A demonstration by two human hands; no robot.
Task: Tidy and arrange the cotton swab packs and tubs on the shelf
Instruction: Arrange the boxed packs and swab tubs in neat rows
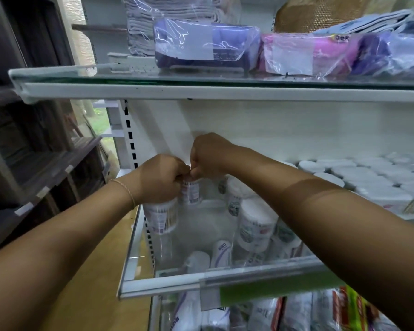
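At the far left stands a dark wooden rack (34, 144), apart from the shelf. My left hand (159, 177), with a thin bracelet (127, 190) on the wrist, reaches into the left end of the glass shelf (163, 284). Its grip is clamped from above on the top of a cotton swab tub (160, 217), which stands upright close to the left edge. Just right of it, and a little farther in, is a smaller tub (190, 192). My right hand (209, 155) has its fingers curled together on the top of this one, and the two hands touch at the fingertips. To the right of the hands, more swab tubs (256, 226) stand close together, and one white pack (221, 253) lies near the front rim. Far right, rows of white lids (368, 174) fill the shelf. On the upper shelf (153, 90) lie wrapped packs (201, 45).
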